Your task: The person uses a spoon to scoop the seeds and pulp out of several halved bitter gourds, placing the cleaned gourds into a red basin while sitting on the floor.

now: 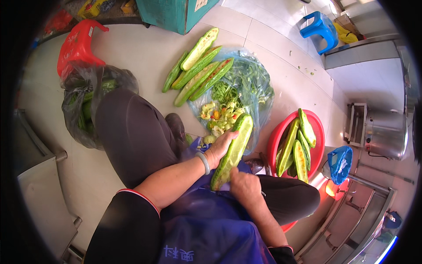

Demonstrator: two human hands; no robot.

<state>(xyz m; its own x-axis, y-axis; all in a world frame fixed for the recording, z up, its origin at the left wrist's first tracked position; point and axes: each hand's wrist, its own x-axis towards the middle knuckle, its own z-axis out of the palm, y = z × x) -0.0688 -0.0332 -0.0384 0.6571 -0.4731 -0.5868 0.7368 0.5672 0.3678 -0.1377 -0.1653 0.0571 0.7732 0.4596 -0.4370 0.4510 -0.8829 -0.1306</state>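
My left hand grips a halved bitter melon over my lap, its hollowed pale side turned up. At the melon's near end, my right hand is closed in a fist around a utensil; only a thin light handle end shows, and the rest is hidden. Beyond the melon, scooped pith and seeds lie on a clear plastic bag with green leafy scraps. More bitter melon halves rest on the floor beside that bag, some with reddish pith inside. To my right, several hollowed halves stand in a red plastic basket.
A dark plastic bag of green vegetables sits by my left knee, near a red stool. A teal cabinet stands ahead. At right are a blue stool, a blue bag-lined bin and a steel pot.
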